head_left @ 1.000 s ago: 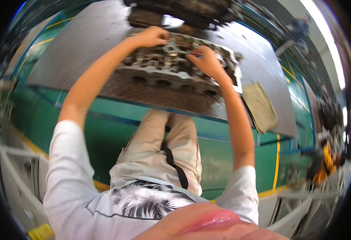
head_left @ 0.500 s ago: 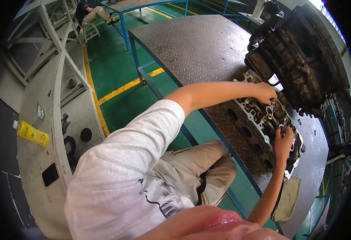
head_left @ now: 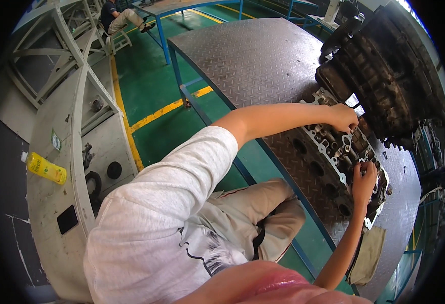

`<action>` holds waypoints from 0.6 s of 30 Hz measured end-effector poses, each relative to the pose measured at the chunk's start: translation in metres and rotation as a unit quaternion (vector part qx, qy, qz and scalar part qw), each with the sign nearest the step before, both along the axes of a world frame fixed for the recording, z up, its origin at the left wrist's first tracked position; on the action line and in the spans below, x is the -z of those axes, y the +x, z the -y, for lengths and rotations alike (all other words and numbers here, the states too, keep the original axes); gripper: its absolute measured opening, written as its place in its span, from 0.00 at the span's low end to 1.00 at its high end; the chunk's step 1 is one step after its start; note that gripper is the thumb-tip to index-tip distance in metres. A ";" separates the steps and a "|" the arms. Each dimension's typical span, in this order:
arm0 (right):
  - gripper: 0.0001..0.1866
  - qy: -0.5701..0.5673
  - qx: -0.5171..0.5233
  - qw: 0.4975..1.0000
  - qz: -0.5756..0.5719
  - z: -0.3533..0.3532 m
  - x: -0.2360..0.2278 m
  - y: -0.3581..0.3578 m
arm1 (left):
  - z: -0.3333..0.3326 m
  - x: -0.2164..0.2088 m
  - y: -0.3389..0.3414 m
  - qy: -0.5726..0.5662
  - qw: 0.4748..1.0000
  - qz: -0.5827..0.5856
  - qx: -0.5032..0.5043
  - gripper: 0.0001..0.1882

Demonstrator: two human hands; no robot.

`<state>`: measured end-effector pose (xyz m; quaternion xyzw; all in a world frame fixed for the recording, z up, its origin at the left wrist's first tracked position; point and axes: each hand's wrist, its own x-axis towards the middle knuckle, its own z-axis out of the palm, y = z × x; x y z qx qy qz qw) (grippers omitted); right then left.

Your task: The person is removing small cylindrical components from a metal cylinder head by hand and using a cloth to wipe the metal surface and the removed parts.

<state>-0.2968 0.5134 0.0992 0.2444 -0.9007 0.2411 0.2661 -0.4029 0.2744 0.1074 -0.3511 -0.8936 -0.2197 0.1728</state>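
**Two hands on one engine part at the table's edge**

Head view: I see one metal engine part [head_left: 341, 167], a long cylinder head with a row of round ports along its near side, lying on one grey checker-plate table [head_left: 263, 55]. It sits near the table's right end, close to the near edge, with one larger dark engine block [head_left: 384, 76] just behind it.

My left hand [head_left: 344, 117] reaches across from a long bare forearm and rests on the far end of the engine part, fingers curled down onto its top; I cannot tell whether they pinch anything. My right hand [head_left: 363, 182] comes up from below and lies on the near end, fingers bent against the top face; whether it grips something small is hidden from me.

One folded tan cloth [head_left: 367, 256] lies on the table beside my right forearm. On one grey bench [head_left: 55, 202] at my left lies one yellow bottle [head_left: 44, 168], on its side. Far off at the top, one seated person [head_left: 121, 15] shows on the green floor [head_left: 151, 76] with its yellow lines.
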 end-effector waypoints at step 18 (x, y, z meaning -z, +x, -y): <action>0.12 0.032 0.025 0.999 -0.013 0.005 -0.003 0.011 | -0.002 0.001 0.020 -0.035 0.997 -0.013 -0.072 0.11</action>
